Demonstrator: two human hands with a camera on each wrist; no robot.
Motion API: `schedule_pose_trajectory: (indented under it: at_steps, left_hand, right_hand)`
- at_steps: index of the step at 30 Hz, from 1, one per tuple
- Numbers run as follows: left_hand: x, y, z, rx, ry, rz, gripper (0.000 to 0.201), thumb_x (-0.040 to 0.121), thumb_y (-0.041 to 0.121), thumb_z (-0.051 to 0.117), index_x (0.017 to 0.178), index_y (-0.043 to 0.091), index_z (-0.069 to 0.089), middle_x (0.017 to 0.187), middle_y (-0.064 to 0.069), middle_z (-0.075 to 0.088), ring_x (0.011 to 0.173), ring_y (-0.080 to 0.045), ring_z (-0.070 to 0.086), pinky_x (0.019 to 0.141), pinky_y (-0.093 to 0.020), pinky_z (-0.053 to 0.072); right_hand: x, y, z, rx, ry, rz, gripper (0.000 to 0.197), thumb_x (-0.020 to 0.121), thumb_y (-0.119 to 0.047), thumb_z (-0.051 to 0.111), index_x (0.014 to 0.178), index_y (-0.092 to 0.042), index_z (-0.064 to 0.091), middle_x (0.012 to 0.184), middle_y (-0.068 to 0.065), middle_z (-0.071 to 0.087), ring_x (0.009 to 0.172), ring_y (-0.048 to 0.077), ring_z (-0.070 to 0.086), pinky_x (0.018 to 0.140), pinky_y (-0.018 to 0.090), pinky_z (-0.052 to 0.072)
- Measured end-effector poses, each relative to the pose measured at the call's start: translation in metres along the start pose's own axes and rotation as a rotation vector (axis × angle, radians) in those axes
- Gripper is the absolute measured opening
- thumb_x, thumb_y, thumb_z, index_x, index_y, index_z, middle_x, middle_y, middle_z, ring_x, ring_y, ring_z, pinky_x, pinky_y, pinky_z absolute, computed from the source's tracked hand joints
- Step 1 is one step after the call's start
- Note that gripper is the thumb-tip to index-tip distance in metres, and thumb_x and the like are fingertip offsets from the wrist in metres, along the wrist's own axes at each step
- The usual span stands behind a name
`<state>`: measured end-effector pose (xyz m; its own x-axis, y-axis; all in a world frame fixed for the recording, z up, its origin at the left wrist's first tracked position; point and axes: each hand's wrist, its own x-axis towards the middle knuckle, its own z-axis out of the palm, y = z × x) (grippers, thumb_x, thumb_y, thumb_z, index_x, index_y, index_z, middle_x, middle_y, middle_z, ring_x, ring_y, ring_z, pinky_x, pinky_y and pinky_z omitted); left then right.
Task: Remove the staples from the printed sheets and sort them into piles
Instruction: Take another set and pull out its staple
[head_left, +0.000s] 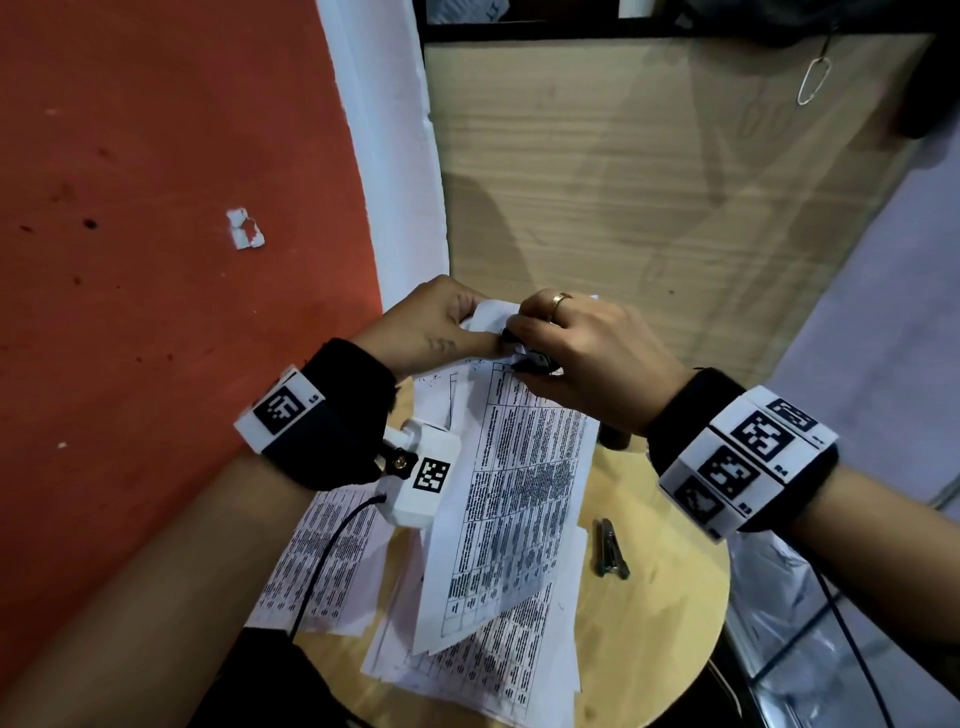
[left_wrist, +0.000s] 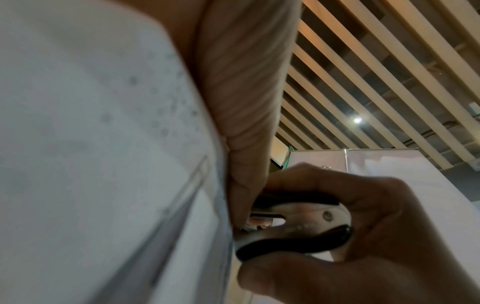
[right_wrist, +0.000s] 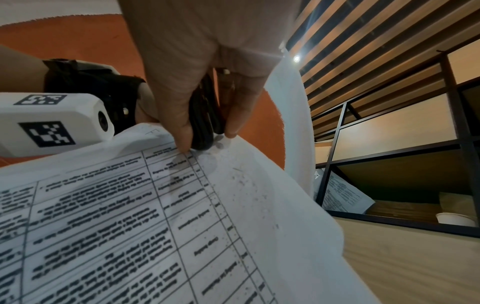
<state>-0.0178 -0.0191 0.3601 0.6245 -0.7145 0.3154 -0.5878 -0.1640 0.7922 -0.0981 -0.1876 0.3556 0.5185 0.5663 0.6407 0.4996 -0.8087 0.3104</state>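
Observation:
A stapled set of printed sheets (head_left: 514, 483) hangs lifted above the round wooden stool (head_left: 670, 587). My left hand (head_left: 441, 325) pinches its folded top corner (head_left: 491, 312). My right hand (head_left: 576, 345) squeezes a black-and-silver staple remover (head_left: 532, 358) against that corner. In the left wrist view the staple remover (left_wrist: 298, 226) bites the paper's edge (left_wrist: 223, 205), with thumb and fingers curled round it. From the right wrist, the remover (right_wrist: 205, 117) shows between fingers above the printed sheet (right_wrist: 155, 226). The staple itself is hidden.
Loose printed sheets (head_left: 332, 566) lie in piles on the stool under the lifted set. A small metal stapler (head_left: 610, 551) lies on the stool's right side. An orange wall (head_left: 156, 234) stands left; a wooden panel (head_left: 649, 208) stands behind.

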Motion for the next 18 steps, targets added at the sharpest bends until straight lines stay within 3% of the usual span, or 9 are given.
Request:
schedule_pose_trajectory:
  at_steps: [2,5,10,14,18]
  left_hand:
    - [-0.0006,-0.0009,-0.0001,-0.034,-0.015,0.011,0.028,0.076,0.007,0.075,0.057,0.027,0.068,0.058,0.014,0.055,0.059,0.003,0.047,0.056,-0.014,0.038]
    - [-0.0017,-0.0029,-0.001,-0.068,-0.027,0.005,0.021,0.078,0.003,0.073,0.068,0.021,0.069,0.067,0.009,0.062,0.065,-0.002,0.053,0.061,-0.016,0.042]
    - [-0.0021,-0.0014,-0.002,-0.097,-0.031,-0.01,0.012,0.072,0.014,0.075,0.065,0.021,0.068,0.07,0.005,0.062,0.07,-0.008,0.054,0.063,-0.019,0.043]
    - [-0.0021,-0.0015,-0.0022,-0.116,-0.043,-0.01,0.018,0.074,0.007,0.075,0.066,0.022,0.069,0.069,0.008,0.063,0.067,-0.005,0.054,0.061,-0.016,0.044]
    - [-0.0017,-0.0033,0.0003,-0.168,-0.024,-0.018,0.013,0.068,0.012,0.075,0.078,0.02,0.072,0.079,0.003,0.069,0.075,-0.006,0.06,0.071,-0.018,0.049]
  right_hand:
    - [0.0002,0.0017,0.0011,0.001,-0.003,-0.002,0.025,0.067,-0.022,0.065,0.083,-0.003,0.068,0.08,0.013,0.065,0.065,0.03,0.063,0.043,0.028,0.046]
    - [0.0,0.0038,0.002,0.017,-0.008,-0.021,0.024,0.071,-0.022,0.061,0.082,-0.002,0.067,0.078,0.014,0.064,0.063,0.031,0.062,0.043,0.028,0.047]
    - [0.0007,0.0057,0.0036,0.04,0.005,-0.038,0.025,0.077,-0.023,0.053,0.079,-0.001,0.066,0.075,0.014,0.063,0.061,0.031,0.061,0.041,0.03,0.047]
    - [-0.0007,0.0074,0.0052,0.065,0.019,-0.038,0.03,0.079,-0.025,0.048,0.079,-0.001,0.065,0.075,0.014,0.063,0.06,0.032,0.06,0.043,0.031,0.048]
    - [-0.0035,0.0075,0.0091,0.098,0.023,-0.012,0.03,0.079,-0.026,0.05,0.082,-0.001,0.066,0.077,0.014,0.064,0.061,0.033,0.061,0.044,0.032,0.049]
